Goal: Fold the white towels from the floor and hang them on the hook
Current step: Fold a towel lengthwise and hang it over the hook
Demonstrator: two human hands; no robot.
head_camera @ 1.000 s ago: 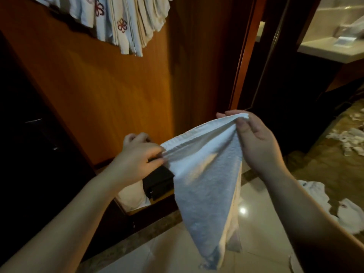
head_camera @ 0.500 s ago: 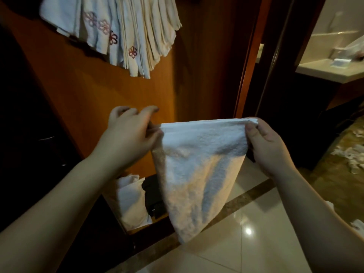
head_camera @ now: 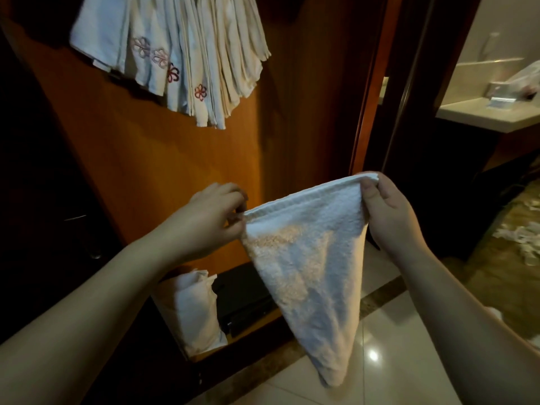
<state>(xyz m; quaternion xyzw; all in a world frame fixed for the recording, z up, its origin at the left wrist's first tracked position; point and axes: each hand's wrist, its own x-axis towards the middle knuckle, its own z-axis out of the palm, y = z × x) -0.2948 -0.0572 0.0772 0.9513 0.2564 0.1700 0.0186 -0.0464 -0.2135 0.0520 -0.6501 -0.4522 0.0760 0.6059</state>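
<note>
White towel (head_camera: 306,267) held up in mid-air in front of the wooden wall panel (head_camera: 175,176), top hem stretched between both hands, slanting up toward the right. Rest hangs down in a tapering triangle, tip low over the glossy tiled floor (head_camera: 409,331). Folded layers visible along the top hem.

Left hand (head_camera: 204,223) pinching the towel's left top corner, fingers curled over the hem, thumb side mostly hidden. Right hand (head_camera: 388,217) gripping the right top corner, thumb on the near face, fingers behind the cloth. Both forearms bare, reaching in from the bottom edge.

Above and left, bunch of hung towels (head_camera: 181,59) fanned out against the panel, several with red and pink embroidered flowers near the lower edges. Hook itself not visible, hidden by the cloth.

Low on the panel, behind the left forearm, white bag-like bundle (head_camera: 193,314) standing upright in a recess, just beside a dark box (head_camera: 248,299). Cannot tell what the box is.

Right of the panel, wooden door frame (head_camera: 371,83), then a dark opening. Far right upper corner, pale counter (head_camera: 491,115) with blurred items on it. Right edge, scattered white scraps (head_camera: 523,241) on a patterned brown floor, well apart from the held towel.
</note>
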